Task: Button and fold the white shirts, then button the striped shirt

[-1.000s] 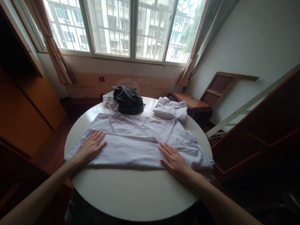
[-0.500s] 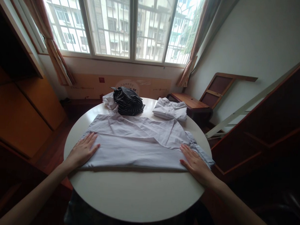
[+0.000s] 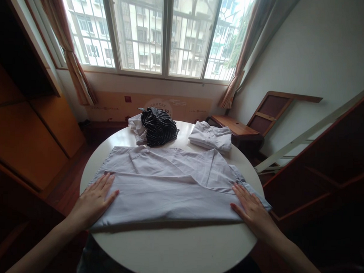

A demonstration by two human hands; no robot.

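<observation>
Left hand [image 3: 92, 199] at nine o'clock and right hand [image 3: 253, 210] at three are lying flat, grasping nothing, on the pale garment [image 3: 170, 198], folded over at six, merely spread at twelve.

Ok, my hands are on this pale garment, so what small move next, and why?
Perhaps smooth the far part of the pale garment: creases show there, while your left hand and right hand lie flat toward its opposite ends.

Creased matt cloth shirt [image 3: 168, 197], smooth glossy tabletop [image 3: 178, 252], matt striped cloth bundle [image 3: 160, 127], wooden bench [image 3: 236, 125]
</observation>
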